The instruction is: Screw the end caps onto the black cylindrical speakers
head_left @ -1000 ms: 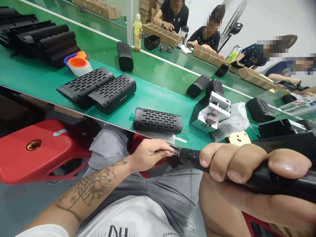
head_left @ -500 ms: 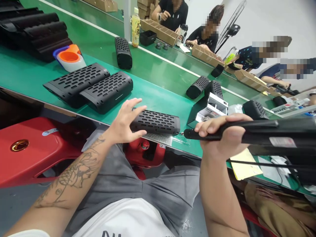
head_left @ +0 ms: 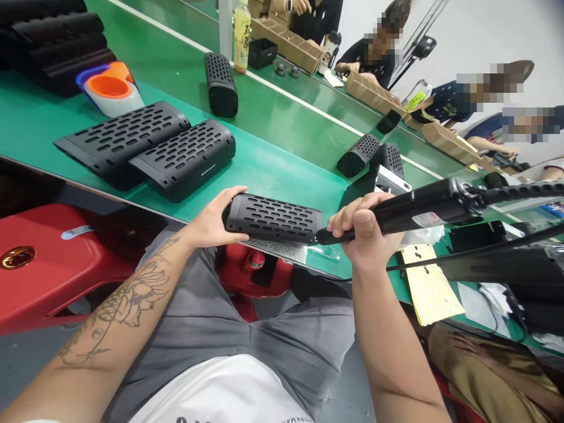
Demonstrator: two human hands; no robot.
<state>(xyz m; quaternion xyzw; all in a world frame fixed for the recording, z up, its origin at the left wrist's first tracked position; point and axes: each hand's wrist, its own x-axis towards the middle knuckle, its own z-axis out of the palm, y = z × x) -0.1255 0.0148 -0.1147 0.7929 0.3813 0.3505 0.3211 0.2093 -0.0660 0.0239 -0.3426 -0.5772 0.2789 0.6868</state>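
A black perforated speaker shell [head_left: 275,218] lies along the near edge of the green bench [head_left: 282,170]. My left hand [head_left: 214,222] is wrapped round its left end, thumb below and fingers on top. My right hand [head_left: 363,232] is closed on a black electric screwdriver [head_left: 414,212], whose tip touches the shell's right end. The tool's body runs up and to the right, with a cable behind it.
Two larger black shells [head_left: 154,150] lie to the left, an orange tape dispenser [head_left: 108,88] and stacked black parts behind them. Small speakers [head_left: 220,85], a white box [head_left: 390,179], yellow paper [head_left: 429,285] and a red stool [head_left: 53,258] are around. Several people work at cardboard trays across the bench.
My left hand went from the screwdriver tip up to the shell, opened, and now grips its left end. The right hand swung the screwdriver up so its tip meets the shell's right end.
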